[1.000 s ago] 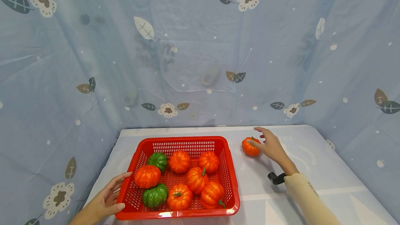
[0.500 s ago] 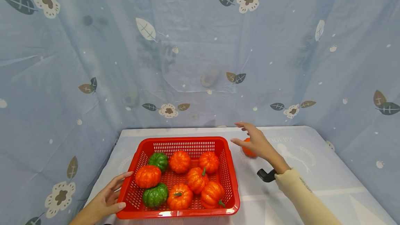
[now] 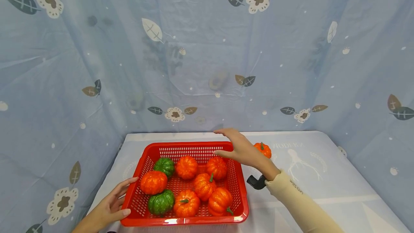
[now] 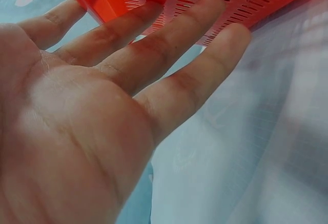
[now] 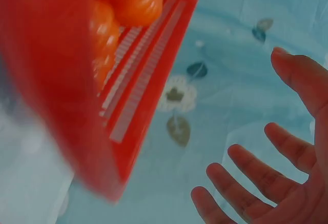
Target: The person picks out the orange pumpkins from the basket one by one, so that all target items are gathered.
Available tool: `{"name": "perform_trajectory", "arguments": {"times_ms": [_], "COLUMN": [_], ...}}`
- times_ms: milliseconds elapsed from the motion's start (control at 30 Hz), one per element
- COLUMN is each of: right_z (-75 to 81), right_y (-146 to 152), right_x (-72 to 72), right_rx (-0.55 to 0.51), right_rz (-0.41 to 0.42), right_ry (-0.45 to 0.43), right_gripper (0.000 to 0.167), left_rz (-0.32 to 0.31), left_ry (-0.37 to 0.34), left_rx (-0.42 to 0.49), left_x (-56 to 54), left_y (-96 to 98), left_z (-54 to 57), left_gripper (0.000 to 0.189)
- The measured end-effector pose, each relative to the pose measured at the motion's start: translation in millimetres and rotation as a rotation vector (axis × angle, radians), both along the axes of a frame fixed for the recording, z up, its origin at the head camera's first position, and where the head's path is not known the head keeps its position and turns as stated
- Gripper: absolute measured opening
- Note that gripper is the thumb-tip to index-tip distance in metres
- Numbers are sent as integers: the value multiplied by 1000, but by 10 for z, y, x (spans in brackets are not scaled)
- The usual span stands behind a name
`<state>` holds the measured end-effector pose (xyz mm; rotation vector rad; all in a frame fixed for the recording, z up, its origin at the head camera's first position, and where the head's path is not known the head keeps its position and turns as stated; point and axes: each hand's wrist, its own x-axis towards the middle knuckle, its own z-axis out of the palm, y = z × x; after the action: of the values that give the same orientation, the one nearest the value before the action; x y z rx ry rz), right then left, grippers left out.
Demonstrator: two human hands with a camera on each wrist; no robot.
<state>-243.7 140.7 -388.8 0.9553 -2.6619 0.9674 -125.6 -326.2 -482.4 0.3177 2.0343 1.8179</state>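
A red plastic basket (image 3: 181, 221) holds several small orange pumpkins (image 3: 186, 204) and two green pumpkins (image 3: 160, 202). My left hand (image 3: 108, 206) rests against the basket's left side; in the left wrist view its straight fingers (image 4: 184, 83) lie along the slotted wall. Over the basket's back right corner hovers my right hand (image 3: 244, 150), thumb and fingers spread, holding nothing. The right wrist view also shows this hand's fingers (image 5: 259, 170) apart from the basket. One orange pumpkin (image 3: 263, 150) sits on the table right of the basket, partly hidden behind my right wrist.
The basket stands on a table with a pale printed cloth (image 3: 310, 186). A blue floral curtain (image 3: 200, 64) hangs behind the table and at both sides. A black device (image 3: 257, 182) is strapped under my right wrist.
My right hand has moved left, from beside the lone pumpkin to above the basket's right rim, with nothing in it. That pumpkin stays on the table. The left hand has stayed in place.
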Motion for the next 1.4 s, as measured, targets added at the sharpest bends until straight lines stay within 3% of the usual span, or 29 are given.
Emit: {"name": "perform_trajectory", "arguments": {"times_ms": [200, 567, 767, 1100, 1400], "right_z": [22, 36, -20, -138, -231], "right_y": [-340, -866, -1120, -1486, -1840], "right_x": [42, 120, 172, 179, 220], "right_rx": [66, 116, 173, 282, 425], "right_rz": [83, 231, 297, 411, 506], "right_ry": [9, 61, 25, 81, 116], "right_gripper": [70, 69, 71, 72, 66], "left_rz": [26, 15, 20, 56, 11], "left_ry": [-11, 13, 10, -17, 19], "left_rx": [-11, -4, 2, -27, -1], "left_x": [14, -5, -4, -6, -1], "left_y": [2, -2, 4, 10, -7], "left_z": [-16, -31, -26, -29, -48], "left_gripper": [74, 75, 76, 76, 75]}}
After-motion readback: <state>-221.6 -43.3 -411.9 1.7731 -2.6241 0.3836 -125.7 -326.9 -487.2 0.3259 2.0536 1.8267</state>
